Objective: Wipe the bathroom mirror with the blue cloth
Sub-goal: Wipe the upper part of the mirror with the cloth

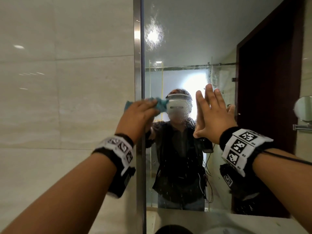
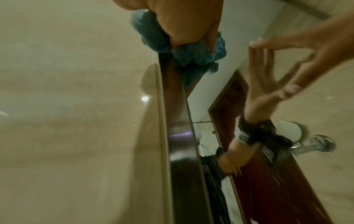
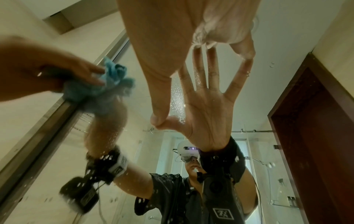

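Blue cloth (image 1: 152, 105), bunched into a wad, pressed against the bathroom mirror (image 1: 185, 39) just inside the mirror's left edge, where a narrow metal frame strip (image 1: 138, 81) separates glass from wall; one corner of the cloth overlaps the strip toward the tiles. Left hand (image 1: 137, 114) covers the cloth from the room side, fingers (image 3: 91, 75) curled over the wad and gripping it against the glass; in the left-wrist view folds of the cloth (image 2: 184, 53) bulge out from under the hand. Right hand (image 1: 213, 114) lies flat on the mirror to the right of the cloth, fingers straight and spread, fingertips and thumb meeting their own reflection, holding nothing. Water droplets speckle the mirror below and between the two hands, and a blurred wet patch catches light high above the cloth. Both wrists carry black bands with white patterned marker tags. Left of the frame strip: glossy cream wall tiles (image 1: 67, 81). Right of the right hand, within the mirror: a dark red-brown door. Beyond the mirror's right edge, a small round mirror (image 1: 303, 109) on a chrome arm.
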